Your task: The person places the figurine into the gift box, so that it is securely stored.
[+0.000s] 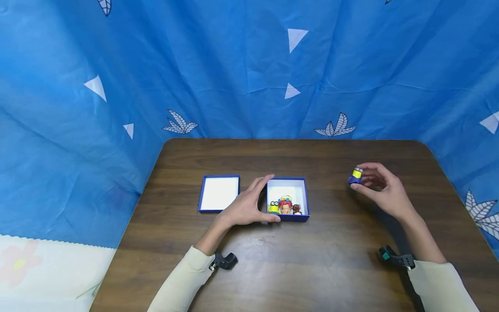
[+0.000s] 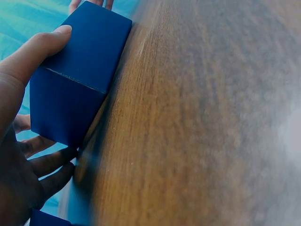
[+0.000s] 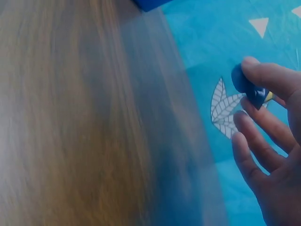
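My left hand grips the open blue box by its left side, thumb along the front wall and fingers toward the back corner. The left wrist view has the thumb flat on the box's blue outer wall. White inside, the box holds a yellow minion figure, a red-and-yellow figure and a small brown figure, lined up along the front. Off to the right, my right hand pinches another minion figure, yellow above and dark blue below, between thumb and fingers over the table.
A blue-edged lid, white inside facing up, lies left of the box, close to my left hand. The brown wooden table ends at a blue patterned curtain behind and on both sides. A white floral cloth hangs at the lower left.
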### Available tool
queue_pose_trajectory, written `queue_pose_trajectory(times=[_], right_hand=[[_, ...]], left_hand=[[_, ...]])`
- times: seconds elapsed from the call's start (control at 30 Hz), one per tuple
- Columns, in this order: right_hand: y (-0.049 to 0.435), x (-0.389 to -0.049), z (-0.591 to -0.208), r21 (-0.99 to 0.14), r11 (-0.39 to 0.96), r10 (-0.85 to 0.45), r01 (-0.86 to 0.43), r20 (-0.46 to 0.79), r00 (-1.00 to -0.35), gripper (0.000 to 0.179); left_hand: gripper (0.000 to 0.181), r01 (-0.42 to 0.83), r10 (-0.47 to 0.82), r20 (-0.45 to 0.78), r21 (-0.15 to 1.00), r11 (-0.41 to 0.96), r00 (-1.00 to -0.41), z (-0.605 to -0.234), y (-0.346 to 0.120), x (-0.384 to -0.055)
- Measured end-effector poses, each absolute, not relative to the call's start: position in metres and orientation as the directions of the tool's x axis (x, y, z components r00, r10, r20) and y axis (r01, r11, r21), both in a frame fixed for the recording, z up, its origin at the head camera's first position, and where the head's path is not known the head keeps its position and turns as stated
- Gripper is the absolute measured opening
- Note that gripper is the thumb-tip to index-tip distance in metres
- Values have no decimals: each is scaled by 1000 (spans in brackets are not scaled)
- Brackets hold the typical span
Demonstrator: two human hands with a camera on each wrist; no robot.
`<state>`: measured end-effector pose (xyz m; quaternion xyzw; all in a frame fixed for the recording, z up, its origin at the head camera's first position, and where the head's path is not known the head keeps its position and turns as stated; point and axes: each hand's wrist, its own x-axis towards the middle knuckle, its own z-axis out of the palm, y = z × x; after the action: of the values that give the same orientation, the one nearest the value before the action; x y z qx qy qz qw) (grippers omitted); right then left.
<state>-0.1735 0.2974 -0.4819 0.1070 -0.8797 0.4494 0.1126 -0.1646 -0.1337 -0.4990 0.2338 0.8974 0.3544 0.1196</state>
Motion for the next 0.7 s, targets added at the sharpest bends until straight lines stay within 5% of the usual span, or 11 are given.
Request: queue_pose_trajectory(times=[0.7], right_hand=[[253,-171,-467,-772,561,-207,-298,218,-954,54]], left_hand=[[126,337,510,-51,693,637,-859,-500,-133,-166]])
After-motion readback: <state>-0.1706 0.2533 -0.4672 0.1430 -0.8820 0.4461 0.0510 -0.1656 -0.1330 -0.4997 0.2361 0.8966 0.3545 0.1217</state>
